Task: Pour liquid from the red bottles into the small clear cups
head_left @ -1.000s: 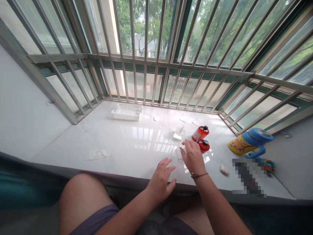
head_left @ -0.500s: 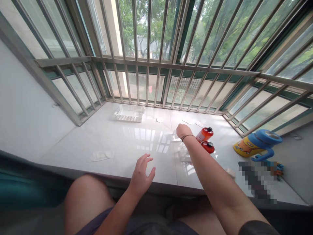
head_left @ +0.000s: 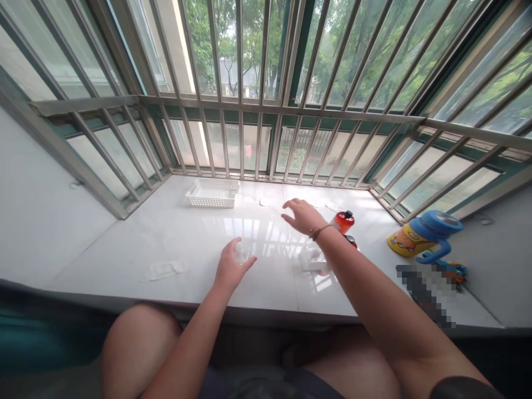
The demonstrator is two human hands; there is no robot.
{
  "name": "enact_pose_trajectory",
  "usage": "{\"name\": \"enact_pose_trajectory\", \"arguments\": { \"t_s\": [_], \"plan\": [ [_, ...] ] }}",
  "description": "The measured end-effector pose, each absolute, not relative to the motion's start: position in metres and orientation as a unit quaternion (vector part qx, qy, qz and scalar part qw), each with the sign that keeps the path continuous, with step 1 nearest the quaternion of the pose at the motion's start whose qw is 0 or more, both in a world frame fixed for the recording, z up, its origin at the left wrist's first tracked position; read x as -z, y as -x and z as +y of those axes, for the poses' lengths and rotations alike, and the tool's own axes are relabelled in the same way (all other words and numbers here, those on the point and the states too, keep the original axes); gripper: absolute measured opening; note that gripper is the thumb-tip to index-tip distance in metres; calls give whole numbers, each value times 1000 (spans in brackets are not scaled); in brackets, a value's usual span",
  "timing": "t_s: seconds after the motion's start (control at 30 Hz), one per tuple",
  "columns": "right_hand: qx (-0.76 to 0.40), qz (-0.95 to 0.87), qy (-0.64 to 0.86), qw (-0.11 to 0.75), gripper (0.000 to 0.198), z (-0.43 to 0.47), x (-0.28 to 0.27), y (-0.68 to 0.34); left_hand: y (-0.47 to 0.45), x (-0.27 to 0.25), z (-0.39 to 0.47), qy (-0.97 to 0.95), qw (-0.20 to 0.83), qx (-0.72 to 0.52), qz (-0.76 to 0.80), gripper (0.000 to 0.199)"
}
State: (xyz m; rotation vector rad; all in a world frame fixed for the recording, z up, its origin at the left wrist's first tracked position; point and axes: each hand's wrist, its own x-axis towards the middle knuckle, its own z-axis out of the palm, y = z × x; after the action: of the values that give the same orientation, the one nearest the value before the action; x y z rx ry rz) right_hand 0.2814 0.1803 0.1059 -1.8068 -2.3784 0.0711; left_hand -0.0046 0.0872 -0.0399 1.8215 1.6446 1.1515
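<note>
**Left hand on a clear piece, right hand reaching over the sill**

The left hand [head_left: 230, 270], low in the middle of the frame, pinches a small clear object [head_left: 241, 252] between thumb and fingers; it is too small and glassy to tell what it is. It is held just above the white sill [head_left: 124, 244], in front of the person's knee.

The right hand [head_left: 302, 215] stretches out at frame centre with fingers spread and nothing in it, hovering over the sill. Small pale scraps [head_left: 264, 202] lie just beyond its fingertips, apart from them.

The white basket [head_left: 212, 193], upper left of centre, looks empty, so by my reading little has been gathered so far. Left on the sill are two red bottles [head_left: 343, 221] right of the wrist, partly hidden by the forearm, a clear piece [head_left: 310, 259] beside the arm, and a flat pale wrapper [head_left: 163, 270] at lower left.

A blue and yellow cup [head_left: 424, 235] lies on its side at the right, well apart from both hands.
</note>
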Motion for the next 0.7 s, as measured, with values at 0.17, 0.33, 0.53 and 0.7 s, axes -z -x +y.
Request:
{"name": "enact_pose_trajectory", "arguments": {
  "t_s": [0.17,0.33,0.53,0.7],
  "plan": [
    [24,-617,787,10,49,197,-118,-367,2,44,92,-674,170,-428,577,37],
    [-55,-582,808,-69,41,197,-107,-398,2,44,91,-685,158,-416,576,39],
    [-64,-721,688,-41,43,202,-93,-338,4,42,90,-690,149,-410,578,37],
    [-92,-837,540,-8,51,170,-83,-254,6,42,92,-702,147,-404,568,37]
  ]
}}
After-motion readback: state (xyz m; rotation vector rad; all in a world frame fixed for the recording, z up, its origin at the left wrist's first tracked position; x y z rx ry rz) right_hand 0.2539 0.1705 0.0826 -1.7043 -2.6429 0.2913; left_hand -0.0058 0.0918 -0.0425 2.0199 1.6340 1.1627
